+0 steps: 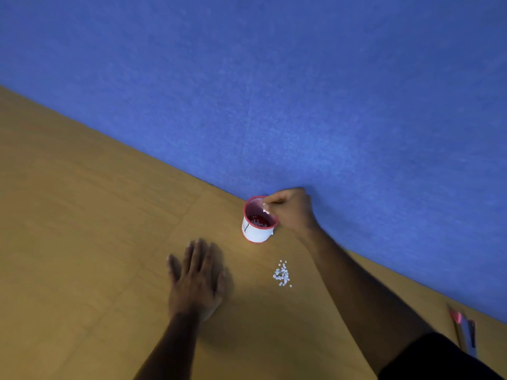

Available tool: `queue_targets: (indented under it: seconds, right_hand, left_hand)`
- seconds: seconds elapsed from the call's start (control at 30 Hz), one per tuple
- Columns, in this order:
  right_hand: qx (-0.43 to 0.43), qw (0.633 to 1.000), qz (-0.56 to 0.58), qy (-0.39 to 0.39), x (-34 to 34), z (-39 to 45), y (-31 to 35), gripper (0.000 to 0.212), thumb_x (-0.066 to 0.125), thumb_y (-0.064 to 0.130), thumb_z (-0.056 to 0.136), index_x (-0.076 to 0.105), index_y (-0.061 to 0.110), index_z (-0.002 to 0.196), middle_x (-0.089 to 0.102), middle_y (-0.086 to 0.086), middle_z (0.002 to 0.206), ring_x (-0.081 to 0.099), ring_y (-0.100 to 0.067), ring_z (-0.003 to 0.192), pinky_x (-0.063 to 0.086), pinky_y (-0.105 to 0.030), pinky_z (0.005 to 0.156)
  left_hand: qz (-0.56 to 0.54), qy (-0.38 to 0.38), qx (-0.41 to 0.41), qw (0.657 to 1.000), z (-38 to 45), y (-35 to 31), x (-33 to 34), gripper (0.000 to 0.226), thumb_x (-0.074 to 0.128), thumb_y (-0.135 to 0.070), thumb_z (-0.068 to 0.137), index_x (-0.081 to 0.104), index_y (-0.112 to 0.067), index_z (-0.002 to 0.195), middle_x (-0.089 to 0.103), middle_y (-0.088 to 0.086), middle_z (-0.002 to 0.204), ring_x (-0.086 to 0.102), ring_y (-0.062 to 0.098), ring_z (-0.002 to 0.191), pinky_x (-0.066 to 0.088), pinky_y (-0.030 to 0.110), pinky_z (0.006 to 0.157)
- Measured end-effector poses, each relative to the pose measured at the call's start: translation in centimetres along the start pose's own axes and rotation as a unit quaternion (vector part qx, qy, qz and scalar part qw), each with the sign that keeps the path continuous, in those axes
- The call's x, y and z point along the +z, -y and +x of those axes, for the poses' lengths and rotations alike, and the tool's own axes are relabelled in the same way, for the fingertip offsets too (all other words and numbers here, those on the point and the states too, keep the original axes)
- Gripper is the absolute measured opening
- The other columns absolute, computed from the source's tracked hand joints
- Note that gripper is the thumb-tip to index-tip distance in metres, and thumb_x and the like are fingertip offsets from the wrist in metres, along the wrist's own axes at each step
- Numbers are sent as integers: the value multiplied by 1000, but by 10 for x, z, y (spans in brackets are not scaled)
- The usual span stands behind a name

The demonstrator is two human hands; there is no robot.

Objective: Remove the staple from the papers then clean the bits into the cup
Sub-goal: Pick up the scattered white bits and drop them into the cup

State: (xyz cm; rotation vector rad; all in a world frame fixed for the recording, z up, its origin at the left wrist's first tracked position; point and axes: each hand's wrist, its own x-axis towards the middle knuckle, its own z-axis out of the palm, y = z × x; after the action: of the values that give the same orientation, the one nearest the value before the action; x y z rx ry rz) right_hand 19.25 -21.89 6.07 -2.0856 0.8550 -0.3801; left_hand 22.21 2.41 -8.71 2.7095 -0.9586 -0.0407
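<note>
So at this point the right hand (290, 208) was up over the cup (258, 222), fingertips pinched on a few white bits right above the rim, looked like mid-drop. The cup sat near the back edge of the desk (82, 215), just about against the blue wall (301, 91), and I could already see some bits lying in its red inside. The left hand (196, 278) was flat on the desk, fingers spread, gripping nothing, a bit in front of the cup and off to its left. A small pile of bits (282, 274) sat on the desk in front of the cup, between the two arms. I couldn't see any papers or a staple in view, so my guess was that part was done and this was cleanup. For this step I'd say keep the pinch low and centred over the mouth before letting go, since those bits are light and would scatter or stick to the fingers; a little rub of the fingertips should shake them loose. Honestly, for the rest of the pile I'd sweep it together with the free hand instead of pinching forever. Some pens (465, 333) lay at the desk's right edge, out of the way.
</note>
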Motion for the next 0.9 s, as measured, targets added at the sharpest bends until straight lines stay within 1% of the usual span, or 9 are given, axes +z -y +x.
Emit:
queue_targets:
  seconds: [0.07,0.17,0.27,0.33,0.47,0.57,0.7,0.8,0.9]
  right_hand:
    - [-50,994,-98,23,8,7,-1,16,74,5,77,82,12,88,80,-5,92,73,-18,88,57,-29,84]
    - [-72,977,-188,66,11,11,-2,22,69,6,80,81,16,95,78,-7,103,69,-26,103,55,-37,93]
    - [-100,953,-261,115,10,9,3,33,63,2,80,79,18,105,74,-8,113,64,-31,110,53,-38,96]
    - [-126,942,-284,125,9,8,7,34,64,3,80,78,20,107,74,-8,114,64,-31,109,53,-38,94]
    - [-156,940,-283,108,6,4,12,28,67,9,83,78,22,105,76,-7,108,67,-30,103,55,-37,87]
    - [-179,929,-294,134,3,-2,13,36,69,15,82,74,25,116,75,-6,114,67,-30,106,56,-37,88]
    - [-180,930,-293,131,-1,-6,6,40,70,22,84,70,29,123,73,-4,120,66,-30,110,55,-36,89]
    - [-196,946,-251,66,-3,-11,-2,36,67,14,83,73,26,117,76,-4,113,68,-31,105,56,-38,87]
    - [-214,964,-154,-23,-4,-19,-14,26,71,9,79,77,15,103,79,-6,98,74,-28,90,60,-40,80]
  left_hand:
    - [-2,0,0,1000,0,0,-1,70,31,-55,92,39,-18,151,36,10,160,29,28,150,18,67,116]
    - [-5,-2,3,1000,1,-1,-1,70,31,-55,92,41,-17,150,37,11,159,30,28,150,19,68,116]
    - [-4,0,5,1000,1,0,-1,70,31,-55,93,38,-17,152,35,11,160,28,28,150,18,68,116]
    - [-6,1,6,1000,0,0,-1,70,31,-54,93,38,-17,152,34,11,161,26,28,151,17,68,116]
    - [-5,-1,3,1000,0,-1,-2,69,30,-54,93,38,-18,152,35,11,160,27,28,150,17,68,116]
    - [-4,3,2,1000,0,0,-1,69,30,-55,94,37,-19,152,34,10,161,26,28,151,16,67,117]
    - [-3,1,3,1000,-1,0,-2,70,30,-55,93,37,-18,152,34,10,161,26,28,151,15,67,117]
    - [0,-2,3,1000,0,-1,-3,70,29,-55,93,39,-18,152,35,11,160,28,28,150,17,66,117]
    - [3,0,0,1000,0,-1,-3,70,30,-56,93,39,-18,151,35,10,160,29,29,150,18,67,116]
